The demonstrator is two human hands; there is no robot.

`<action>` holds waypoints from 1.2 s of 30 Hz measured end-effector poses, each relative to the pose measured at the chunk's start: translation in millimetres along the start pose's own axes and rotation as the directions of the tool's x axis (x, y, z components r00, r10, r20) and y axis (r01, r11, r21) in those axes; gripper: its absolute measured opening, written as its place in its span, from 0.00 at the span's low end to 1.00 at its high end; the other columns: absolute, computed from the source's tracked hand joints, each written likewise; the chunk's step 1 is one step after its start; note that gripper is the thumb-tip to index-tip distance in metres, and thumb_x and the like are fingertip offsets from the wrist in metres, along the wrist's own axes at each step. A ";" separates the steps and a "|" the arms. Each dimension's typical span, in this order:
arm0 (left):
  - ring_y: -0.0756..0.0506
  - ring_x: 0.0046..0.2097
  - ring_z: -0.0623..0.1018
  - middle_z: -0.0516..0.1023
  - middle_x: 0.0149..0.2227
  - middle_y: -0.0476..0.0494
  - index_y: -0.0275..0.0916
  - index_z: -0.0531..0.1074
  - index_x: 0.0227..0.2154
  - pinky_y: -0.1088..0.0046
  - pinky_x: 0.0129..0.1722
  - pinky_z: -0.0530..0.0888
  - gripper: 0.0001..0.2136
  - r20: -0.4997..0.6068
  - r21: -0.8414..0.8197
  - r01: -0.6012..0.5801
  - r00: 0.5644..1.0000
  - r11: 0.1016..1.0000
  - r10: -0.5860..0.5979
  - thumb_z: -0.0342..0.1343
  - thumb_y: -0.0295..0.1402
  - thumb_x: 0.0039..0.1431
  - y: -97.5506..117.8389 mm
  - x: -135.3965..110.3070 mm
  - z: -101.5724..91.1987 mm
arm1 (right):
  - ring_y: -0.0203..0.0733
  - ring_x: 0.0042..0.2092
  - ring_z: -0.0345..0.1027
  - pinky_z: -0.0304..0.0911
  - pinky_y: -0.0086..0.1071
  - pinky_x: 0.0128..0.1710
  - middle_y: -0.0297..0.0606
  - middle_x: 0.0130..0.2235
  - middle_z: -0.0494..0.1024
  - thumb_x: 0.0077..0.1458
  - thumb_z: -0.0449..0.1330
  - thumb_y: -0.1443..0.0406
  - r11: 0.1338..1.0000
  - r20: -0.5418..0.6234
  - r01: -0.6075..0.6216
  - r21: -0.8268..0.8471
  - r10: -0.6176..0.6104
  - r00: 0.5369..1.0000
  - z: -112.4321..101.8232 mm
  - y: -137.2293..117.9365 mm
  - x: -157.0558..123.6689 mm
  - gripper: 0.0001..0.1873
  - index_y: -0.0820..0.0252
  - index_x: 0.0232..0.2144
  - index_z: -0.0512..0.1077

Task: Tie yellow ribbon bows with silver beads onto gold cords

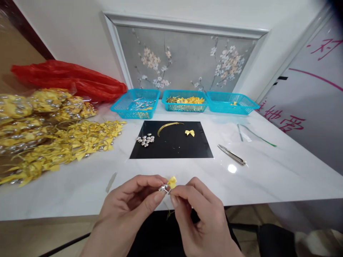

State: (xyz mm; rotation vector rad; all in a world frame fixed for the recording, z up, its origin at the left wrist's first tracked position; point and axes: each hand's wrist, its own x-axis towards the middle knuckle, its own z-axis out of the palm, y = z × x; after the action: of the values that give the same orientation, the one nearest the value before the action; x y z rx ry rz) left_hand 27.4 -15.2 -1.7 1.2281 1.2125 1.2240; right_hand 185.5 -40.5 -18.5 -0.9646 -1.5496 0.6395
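Observation:
Between the thumb and fingers of my left hand [134, 205] is a shiny silver bead [162, 187]. A small yellow ribbon bow [172, 182] stands up beside it, at the fingertips of my right hand [199, 208], which are pinched together at its base. A thin whitish strand shows between the bead and the right fingertips, and a thin gold cord hangs below. On the black mat [171, 151] lie a pile of silver beads [146, 140], a bundle of gold cords [167, 126] and another yellow bow [189, 133].
Thread snips [232, 155] lie right of the mat. Along the wall stand blue baskets: the left basket [118, 107] with silver pieces, the middle basket [184, 108] with yellow bows, the right basket [230, 109] with a little yellow. Finished-looking yellow strands [66, 144] heap up left, near red plastic [69, 78].

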 end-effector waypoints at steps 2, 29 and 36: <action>0.47 0.38 0.86 0.87 0.34 0.53 0.52 0.84 0.30 0.81 0.39 0.82 0.08 0.023 0.012 -0.001 1.000 1.000 0.001 0.67 0.29 0.49 -1.7 -2.0 0.7 | 0.33 0.28 0.60 0.58 0.27 0.27 0.33 0.31 0.66 0.63 0.53 0.74 1.000 -0.016 0.005 0.001 -0.005 1.000 2.0 2.4 -0.8 0.10 0.59 0.37 0.72; 0.45 0.37 0.84 0.85 0.38 0.51 0.49 0.75 0.37 0.72 0.39 0.81 0.08 0.162 0.608 -0.436 0.886 0.664 0.434 0.57 0.27 0.60 -25.9 -7.0 7.5 | 0.38 0.42 0.74 0.71 0.31 0.40 0.38 0.45 0.75 0.69 0.49 0.70 0.998 -0.139 -0.066 -0.006 0.065 0.988 -4.3 14.1 1.1 0.10 0.54 0.36 0.67; 0.45 0.32 0.80 0.83 0.32 0.53 0.50 0.75 0.34 0.70 0.33 0.77 0.03 0.071 0.598 -0.270 0.956 0.755 0.286 0.60 0.33 0.57 -33.2 -3.5 4.2 | 0.32 0.27 0.75 0.74 0.28 0.28 0.32 0.37 0.77 0.72 0.45 0.68 0.797 -0.150 -0.087 0.598 0.217 0.965 -35.8 -15.0 29.8 0.10 0.54 0.38 0.64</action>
State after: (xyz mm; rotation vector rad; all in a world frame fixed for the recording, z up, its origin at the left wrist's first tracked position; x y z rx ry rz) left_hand 31.3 -18.0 -35.0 1.9298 1.5464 1.0872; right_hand 216.3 -26.7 17.0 -0.6524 -0.9859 1.0256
